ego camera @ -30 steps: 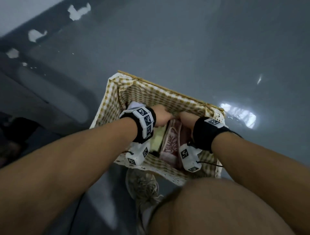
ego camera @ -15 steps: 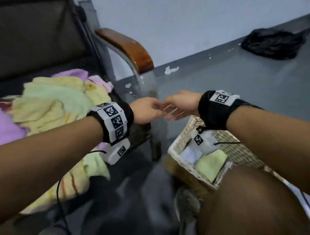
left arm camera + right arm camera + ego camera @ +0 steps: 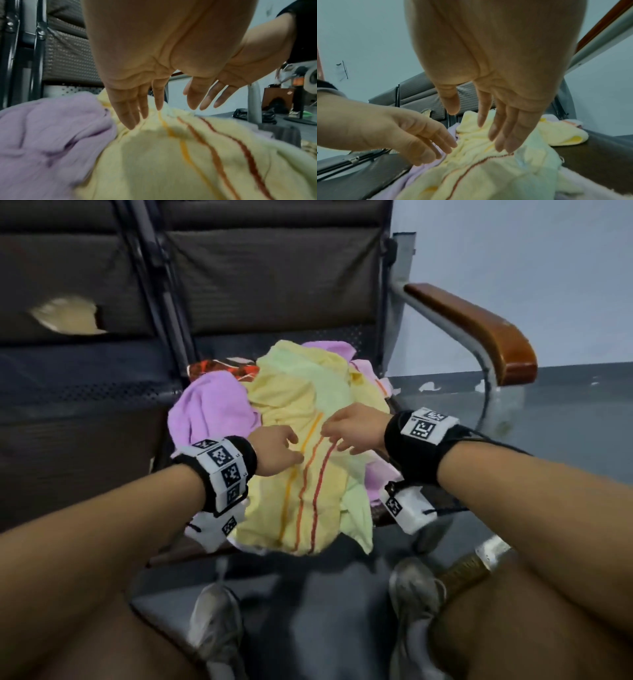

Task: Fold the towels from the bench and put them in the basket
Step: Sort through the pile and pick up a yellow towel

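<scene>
A heap of towels lies on the dark bench seat [image 3: 85,392]. On top is a pale yellow towel [image 3: 301,494] [image 3: 163,155] [image 3: 471,169] with orange and red stripes; a purple towel [image 3: 209,405] [image 3: 46,135] lies at its left and a light green one [image 3: 329,392] behind it. My left hand [image 3: 284,446] [image 3: 144,108] and right hand [image 3: 339,436] [image 3: 488,128] hover side by side just above the striped towel. Both have straight, spread fingers and hold nothing. The left fingertips almost touch the cloth. The basket is out of view.
The bench has a dark padded back [image 3: 274,275] with a torn patch [image 3: 68,314] at the left. A wooden armrest [image 3: 479,326] on a metal frame stands at the right. My knees and grey shoes [image 3: 215,628] are on the grey floor below.
My view has swung from the basket on the floor up to the bench. Both hands left the basket, moved left, and now reach over the towel heap.
</scene>
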{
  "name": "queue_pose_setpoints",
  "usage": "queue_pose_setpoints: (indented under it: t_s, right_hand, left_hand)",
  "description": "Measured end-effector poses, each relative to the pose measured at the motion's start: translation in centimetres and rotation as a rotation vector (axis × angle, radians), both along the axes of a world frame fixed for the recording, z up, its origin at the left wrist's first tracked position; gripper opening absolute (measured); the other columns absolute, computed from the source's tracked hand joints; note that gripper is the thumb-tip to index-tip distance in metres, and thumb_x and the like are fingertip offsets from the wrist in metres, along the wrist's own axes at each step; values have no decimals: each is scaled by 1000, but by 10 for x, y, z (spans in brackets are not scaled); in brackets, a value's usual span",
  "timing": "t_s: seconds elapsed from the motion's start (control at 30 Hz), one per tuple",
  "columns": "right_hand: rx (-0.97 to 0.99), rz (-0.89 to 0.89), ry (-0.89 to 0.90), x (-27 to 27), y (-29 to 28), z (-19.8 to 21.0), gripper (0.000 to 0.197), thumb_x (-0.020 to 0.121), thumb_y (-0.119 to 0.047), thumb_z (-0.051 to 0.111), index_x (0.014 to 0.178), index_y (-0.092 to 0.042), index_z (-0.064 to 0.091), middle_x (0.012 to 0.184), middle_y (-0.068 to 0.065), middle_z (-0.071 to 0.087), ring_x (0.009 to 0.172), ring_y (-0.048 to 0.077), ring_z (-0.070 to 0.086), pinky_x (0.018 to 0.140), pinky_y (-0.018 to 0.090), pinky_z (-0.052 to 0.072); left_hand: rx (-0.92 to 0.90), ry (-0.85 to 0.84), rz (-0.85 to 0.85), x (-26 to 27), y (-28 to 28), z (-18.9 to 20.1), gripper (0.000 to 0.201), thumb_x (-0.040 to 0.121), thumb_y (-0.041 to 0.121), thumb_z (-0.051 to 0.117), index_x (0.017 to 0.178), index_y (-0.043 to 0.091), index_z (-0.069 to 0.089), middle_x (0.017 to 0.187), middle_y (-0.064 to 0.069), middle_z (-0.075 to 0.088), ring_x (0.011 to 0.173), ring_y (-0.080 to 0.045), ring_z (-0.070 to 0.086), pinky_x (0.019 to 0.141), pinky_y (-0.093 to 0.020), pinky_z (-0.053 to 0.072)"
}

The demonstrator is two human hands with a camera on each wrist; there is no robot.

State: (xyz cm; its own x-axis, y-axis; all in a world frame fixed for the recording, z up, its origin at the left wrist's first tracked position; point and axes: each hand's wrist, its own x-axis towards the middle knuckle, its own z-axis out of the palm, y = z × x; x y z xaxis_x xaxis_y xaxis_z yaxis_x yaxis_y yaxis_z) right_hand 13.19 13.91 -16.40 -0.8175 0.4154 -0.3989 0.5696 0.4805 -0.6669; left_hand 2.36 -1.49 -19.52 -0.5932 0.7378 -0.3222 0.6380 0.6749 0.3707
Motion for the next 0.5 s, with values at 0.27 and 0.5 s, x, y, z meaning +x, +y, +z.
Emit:
queue_pose_setpoints:
  t_s: [0.27,0.5]
  right_hand:
    - [385,153,-219,-27,24,-51,49,77,-46,76,109,-10,73,114,9,71,102,27,67,92,39,55]
    - [50,53,235,-40,17,-36,13,93,-20,62,82,-19,69,83,-7,67,77,10,60,73,27,47]
  left_hand:
    - [-49,167,-105,-10,-10,-51,49,87,47,65,131,26,57,126,-3,58,113,-25,57,86,-31,43]
    - [126,133,-37,-13,-16,-48,89,77,40,75,150,30,25,138,-11,51,117,-31,56,91,-37,47]
